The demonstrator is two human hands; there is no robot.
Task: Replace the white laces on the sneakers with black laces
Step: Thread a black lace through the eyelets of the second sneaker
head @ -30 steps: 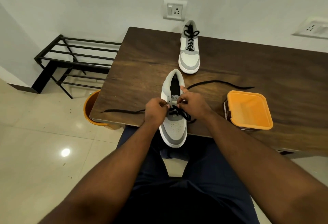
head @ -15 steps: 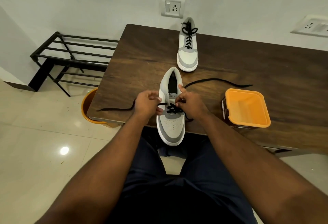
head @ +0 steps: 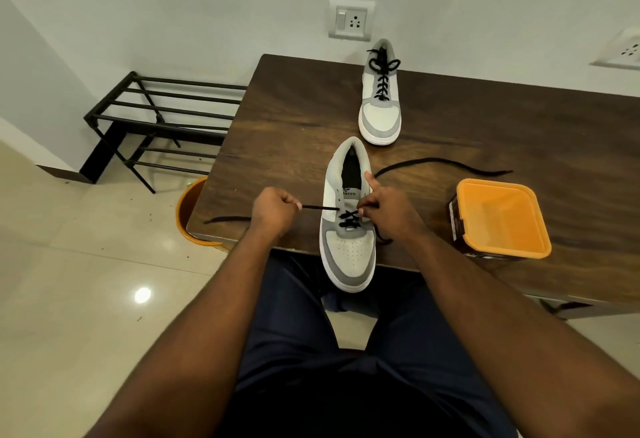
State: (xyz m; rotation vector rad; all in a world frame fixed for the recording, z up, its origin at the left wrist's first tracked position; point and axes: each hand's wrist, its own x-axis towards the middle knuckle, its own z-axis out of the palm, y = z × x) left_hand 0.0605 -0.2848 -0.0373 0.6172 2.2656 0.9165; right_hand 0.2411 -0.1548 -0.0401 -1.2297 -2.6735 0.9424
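Only one bit of lettering reads at all: small black letters ending in "arro" on the tongue label of the near sneaker [head: 348, 215] at frame centre, while the print on the orange-lidded container [head: 498, 219] is too blurred.

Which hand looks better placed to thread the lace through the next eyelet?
Probably left. The left hand already pinches the taut black lace coming off the near sneaker, while the right hand steadies the sneaker at the eyelets.
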